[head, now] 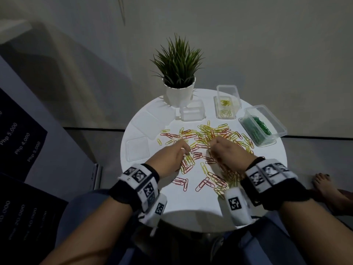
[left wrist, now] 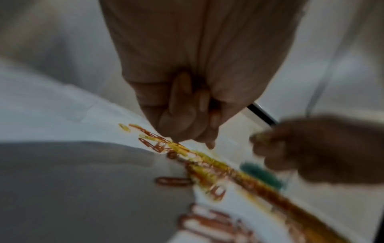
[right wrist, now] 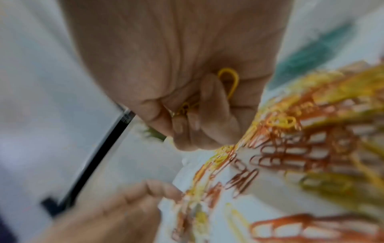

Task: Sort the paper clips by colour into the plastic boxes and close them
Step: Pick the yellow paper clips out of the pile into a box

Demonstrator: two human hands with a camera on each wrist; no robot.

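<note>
Yellow and red paper clips (head: 208, 134) lie mixed in a pile on the round white table (head: 191, 203). My left hand (head: 184, 151) has its fingers curled, with the tips down on the clips (left wrist: 178, 148); no clip shows inside it. My right hand (head: 212, 145) works at the pile's middle and holds yellow clips (right wrist: 228, 82) curled in its palm. At the back right, one clear box (head: 227, 109) holds yellow clips. Another box (head: 261, 129) beside it holds green clips. An empty box (head: 192, 112) stands by the plant.
A potted plant (head: 179, 88) stands at the table's far edge. Clear lids (head: 138, 149) lie flat on the left side. A person's bare foot (head: 324, 186) rests on the floor to the right. Dark printed boards lean at the left.
</note>
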